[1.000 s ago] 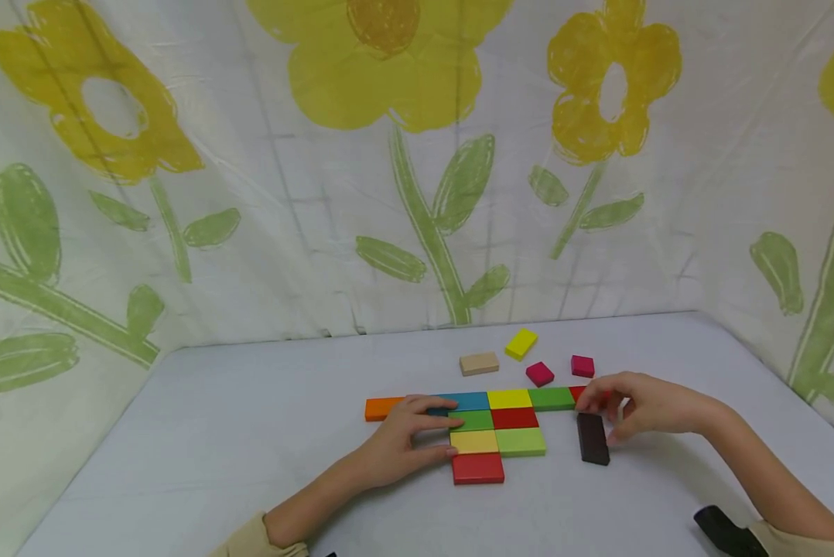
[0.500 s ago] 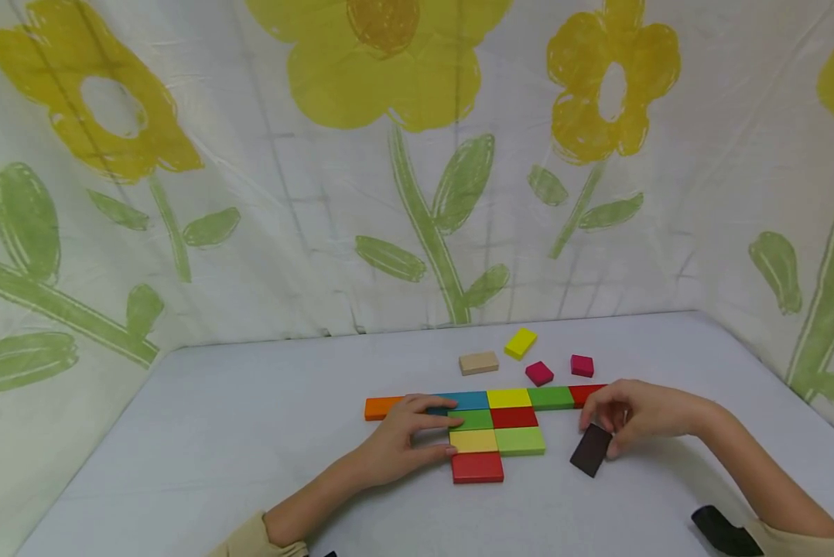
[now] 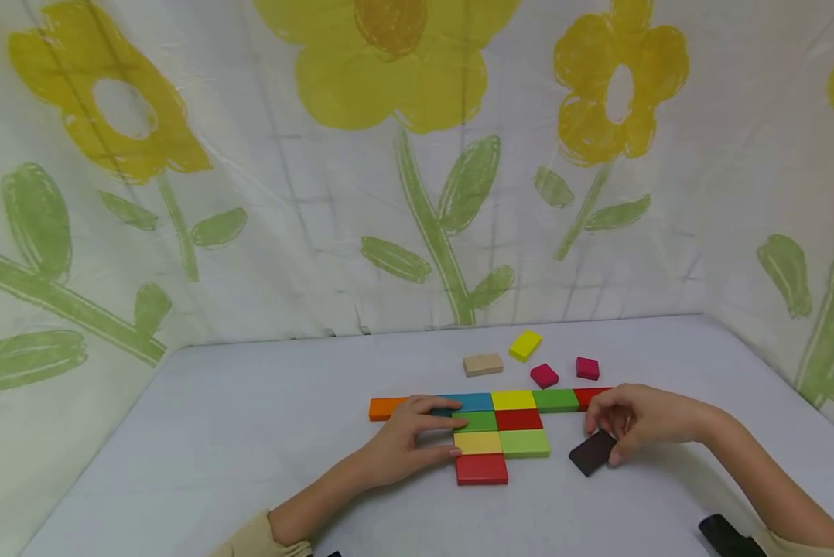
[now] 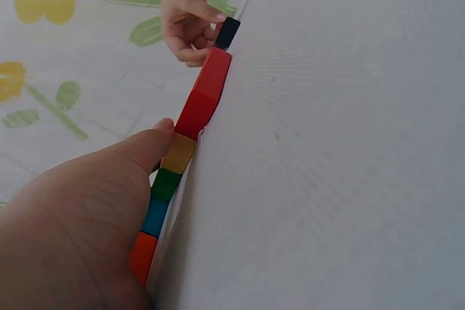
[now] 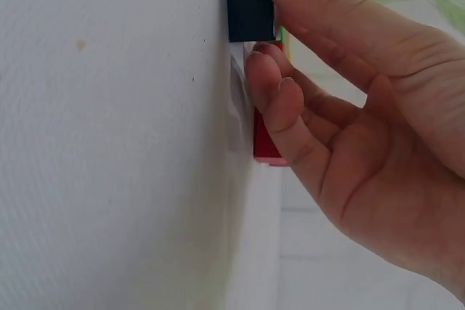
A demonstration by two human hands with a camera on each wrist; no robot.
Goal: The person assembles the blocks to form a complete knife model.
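At lower right, the right hand (image 3: 641, 415) pinches the dark block (image 3: 588, 456), likely light, stiff, best edge-held; the left hand (image 3: 398, 439) lies with fingers apart.

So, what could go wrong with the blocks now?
Maybe a few things. The right hand pinches the dark block at a slant, so if it slides left, a corner might bump the light green block. That hand is also very near the red block at the end of the long row and could nudge it. The left hand touches the block pattern, so pushing might make the rows crooked.
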